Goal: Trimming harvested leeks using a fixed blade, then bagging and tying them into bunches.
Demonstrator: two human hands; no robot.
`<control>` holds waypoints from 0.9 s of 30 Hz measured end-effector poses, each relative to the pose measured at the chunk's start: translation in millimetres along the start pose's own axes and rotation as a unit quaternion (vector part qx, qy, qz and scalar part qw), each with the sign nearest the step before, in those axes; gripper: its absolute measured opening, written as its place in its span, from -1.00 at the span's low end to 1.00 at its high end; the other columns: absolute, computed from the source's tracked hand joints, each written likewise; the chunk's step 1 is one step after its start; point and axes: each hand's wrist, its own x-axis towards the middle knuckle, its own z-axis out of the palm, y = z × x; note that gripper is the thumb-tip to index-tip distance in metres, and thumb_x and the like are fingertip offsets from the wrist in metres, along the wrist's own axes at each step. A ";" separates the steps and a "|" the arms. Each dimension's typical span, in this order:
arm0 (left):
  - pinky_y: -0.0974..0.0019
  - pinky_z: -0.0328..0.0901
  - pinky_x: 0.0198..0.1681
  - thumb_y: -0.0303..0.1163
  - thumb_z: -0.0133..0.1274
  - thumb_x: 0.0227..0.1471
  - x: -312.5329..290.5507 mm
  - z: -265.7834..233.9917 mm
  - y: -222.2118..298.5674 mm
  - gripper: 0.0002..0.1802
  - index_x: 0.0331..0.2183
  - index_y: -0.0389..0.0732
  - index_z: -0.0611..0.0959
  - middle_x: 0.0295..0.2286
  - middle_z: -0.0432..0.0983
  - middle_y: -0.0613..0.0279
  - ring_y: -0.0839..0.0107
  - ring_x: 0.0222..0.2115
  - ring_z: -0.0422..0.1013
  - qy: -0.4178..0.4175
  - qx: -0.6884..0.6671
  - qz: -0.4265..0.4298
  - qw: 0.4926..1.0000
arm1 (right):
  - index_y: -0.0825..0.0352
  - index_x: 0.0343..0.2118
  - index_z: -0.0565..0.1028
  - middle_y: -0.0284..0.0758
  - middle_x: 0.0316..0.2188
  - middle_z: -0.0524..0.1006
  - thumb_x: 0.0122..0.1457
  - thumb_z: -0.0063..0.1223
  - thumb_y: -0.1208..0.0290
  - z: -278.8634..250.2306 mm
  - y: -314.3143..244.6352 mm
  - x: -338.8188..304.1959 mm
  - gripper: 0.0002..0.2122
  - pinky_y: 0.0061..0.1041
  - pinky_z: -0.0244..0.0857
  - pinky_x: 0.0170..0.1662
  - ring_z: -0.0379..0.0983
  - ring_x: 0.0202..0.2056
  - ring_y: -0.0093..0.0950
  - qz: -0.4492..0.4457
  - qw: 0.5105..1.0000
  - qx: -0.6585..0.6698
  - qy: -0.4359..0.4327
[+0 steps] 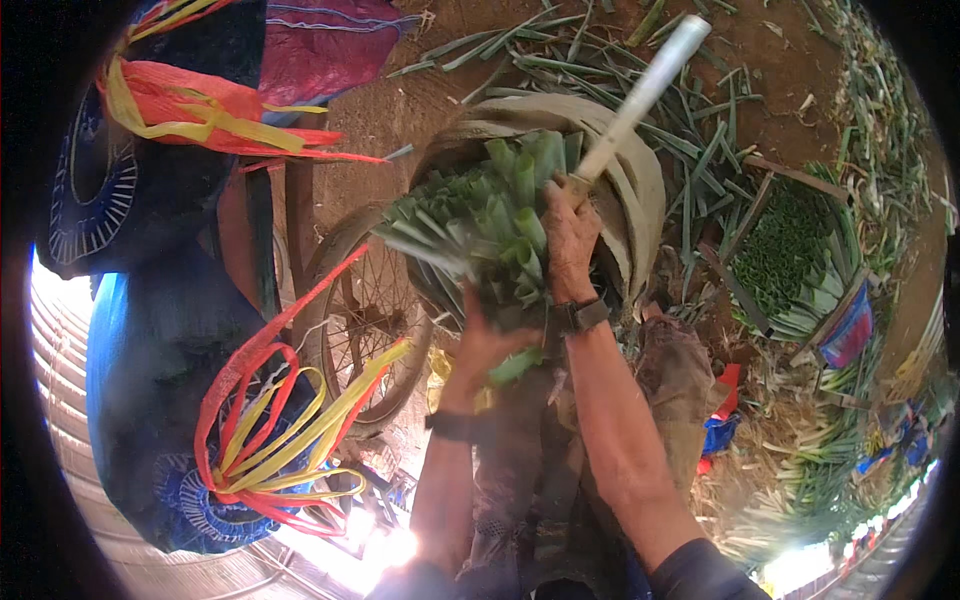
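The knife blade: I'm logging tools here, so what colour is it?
Pale silvery grey, the knife blade shows best in the head view.

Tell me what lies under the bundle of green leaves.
Under the bundle of green leaves sits a round woven basket; its rim shows behind and to the right. The left hand supports the bundle from below. The basket's inside is covered by the leaves.

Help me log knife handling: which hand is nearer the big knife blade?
Right. The right hand grips the handle end of the knife blade atop the bundle of cut green leaves; the left hand supports that bundle from beneath, away from the blade.
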 end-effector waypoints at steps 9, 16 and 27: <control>0.18 0.05 0.23 -0.38 0.51 -0.55 49.5 24.6 -24.3 0.43 0.26 -0.26 -0.08 0.19 0.01 -0.04 0.10 0.20 0.02 0.022 0.134 0.161 0.978 | 0.43 -0.24 0.53 -0.26 -0.28 0.55 -0.01 0.20 0.32 -111.0 -4.1 35.6 -0.69 -0.42 0.32 -0.17 0.47 -0.29 -0.42 -0.045 0.943 -0.314 -0.097; 0.12 0.12 0.18 -0.41 0.51 -0.58 41.3 35.8 -22.0 0.42 0.25 -0.26 -0.04 0.12 0.10 -0.09 0.03 0.12 0.14 0.032 0.192 0.178 0.965 | 0.40 -0.27 0.57 -0.40 -0.45 0.53 0.08 0.14 0.44 -144.4 3.7 42.5 -0.81 -0.52 0.29 -0.33 0.43 -0.41 -0.58 0.013 0.973 -0.176 -0.149; 0.00 0.30 -0.10 -0.34 0.25 -0.26 85.5 107.7 -29.3 -0.13 0.11 -0.30 0.26 -0.17 0.36 -0.24 -0.21 -0.16 0.33 -0.110 0.384 0.310 0.863 | 0.32 -0.16 0.47 -0.46 -0.44 0.48 0.11 0.12 0.49 -153.9 -82.2 18.7 -0.77 -0.71 0.28 -0.47 0.40 -0.51 -0.67 0.236 0.952 0.127 -0.146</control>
